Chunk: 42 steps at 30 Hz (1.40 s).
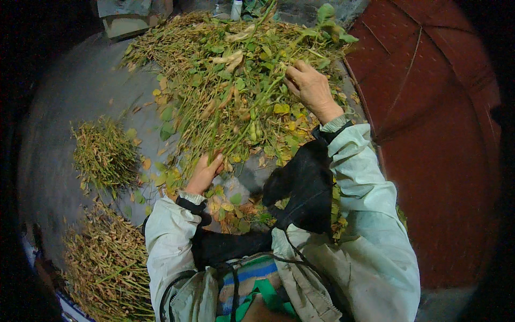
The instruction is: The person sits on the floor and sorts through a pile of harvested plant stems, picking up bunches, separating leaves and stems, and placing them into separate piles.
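My left hand (205, 171) is closed around the lower stems of bean stalks (217, 129), which rise away from me over the heap. Brown, tan and green pods hang along these stalks. Farther off on the right, my right hand (312, 90) has its fingers bent together at a side stem of a green stalk; what exactly lies between the fingertips is partly hidden. Beneath both hands spreads a large heap of cut bean plants (161, 44), mixed with green and yellow leaves.
On the grey floor (60, 120) to the left lie a small bundle (106, 155) and a larger pile (108, 265) of stalks. A reddish-brown sheet (434, 181) borders the heap at right. Bottles (236, 10) and a pale container (126, 20) stand beyond.
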Tool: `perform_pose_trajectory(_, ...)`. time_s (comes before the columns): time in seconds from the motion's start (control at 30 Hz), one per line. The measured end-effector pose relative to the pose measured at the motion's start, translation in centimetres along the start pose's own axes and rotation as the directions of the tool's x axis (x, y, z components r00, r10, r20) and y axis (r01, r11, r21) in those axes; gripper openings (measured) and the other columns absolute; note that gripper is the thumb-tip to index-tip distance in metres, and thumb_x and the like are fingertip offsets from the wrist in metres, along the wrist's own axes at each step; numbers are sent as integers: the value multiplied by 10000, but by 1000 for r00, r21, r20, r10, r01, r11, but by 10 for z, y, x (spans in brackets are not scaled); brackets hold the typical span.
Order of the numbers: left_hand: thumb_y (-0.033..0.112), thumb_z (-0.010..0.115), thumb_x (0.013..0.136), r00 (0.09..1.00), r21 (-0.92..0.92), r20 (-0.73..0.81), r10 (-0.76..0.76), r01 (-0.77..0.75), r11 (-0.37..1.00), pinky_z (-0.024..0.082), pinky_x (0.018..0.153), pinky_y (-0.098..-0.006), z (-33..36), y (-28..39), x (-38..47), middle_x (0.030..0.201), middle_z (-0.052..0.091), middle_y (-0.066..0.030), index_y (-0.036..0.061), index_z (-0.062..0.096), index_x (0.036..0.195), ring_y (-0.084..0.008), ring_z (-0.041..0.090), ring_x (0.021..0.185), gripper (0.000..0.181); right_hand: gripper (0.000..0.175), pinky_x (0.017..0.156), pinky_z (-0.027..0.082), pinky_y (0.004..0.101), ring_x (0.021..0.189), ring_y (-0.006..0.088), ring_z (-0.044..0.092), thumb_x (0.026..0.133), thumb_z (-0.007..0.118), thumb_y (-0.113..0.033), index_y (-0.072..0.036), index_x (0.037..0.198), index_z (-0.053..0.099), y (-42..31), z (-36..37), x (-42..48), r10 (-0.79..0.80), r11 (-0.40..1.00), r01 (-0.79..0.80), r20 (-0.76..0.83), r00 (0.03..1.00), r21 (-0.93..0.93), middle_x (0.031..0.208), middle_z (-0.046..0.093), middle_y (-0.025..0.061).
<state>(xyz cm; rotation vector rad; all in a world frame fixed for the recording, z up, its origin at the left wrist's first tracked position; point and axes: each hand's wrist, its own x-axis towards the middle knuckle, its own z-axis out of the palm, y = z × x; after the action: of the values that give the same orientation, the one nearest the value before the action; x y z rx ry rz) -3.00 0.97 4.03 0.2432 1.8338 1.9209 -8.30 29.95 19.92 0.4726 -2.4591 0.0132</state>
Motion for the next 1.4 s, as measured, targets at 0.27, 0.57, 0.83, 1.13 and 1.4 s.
perform_pose_trajectory(0.27,300,451,908,999,100,-40,-31,35,994,298,504,-252,0,-3,5,590,410,16,44,481,773,-90,359,535,291,178,593,441,413,672,344,547,830,515,-203,-39,901,513,-6,14,-5,458,877,-435,-81,885,204,782,555,150)
perform_pose_trajectory(0.57,317,445,906,997,192,28,78,-82,978,318,515,-276,-6,-12,9,588,424,-2,38,484,744,-118,381,538,325,215,600,442,284,669,205,554,829,565,-138,-51,1024,540,-49,-10,-12,144,845,-220,188,971,488,822,573,108)
perform_pose_trajectory(0.83,308,454,904,997,135,-16,79,-76,988,322,519,-256,-5,-13,9,662,461,-6,34,515,904,-103,403,564,281,132,498,435,347,611,272,542,771,602,-133,-97,877,532,-50,1,-9,-111,987,109,14,994,120,688,483,85)
perform_pose_trajectory(1.13,304,464,894,995,341,39,91,-99,935,374,592,-293,-6,-16,12,714,493,-51,14,538,1027,-148,463,647,328,174,485,436,402,599,306,552,688,589,-142,-78,792,465,-55,26,-11,29,993,-31,21,999,113,693,517,95)
perform_pose_trajectory(1.4,267,452,903,973,167,88,212,-224,960,382,587,-295,7,-10,14,695,496,-50,-16,521,1042,-149,466,626,322,95,563,459,399,671,325,584,687,594,-136,-84,756,554,-36,40,-18,267,929,-299,165,949,217,747,593,133)
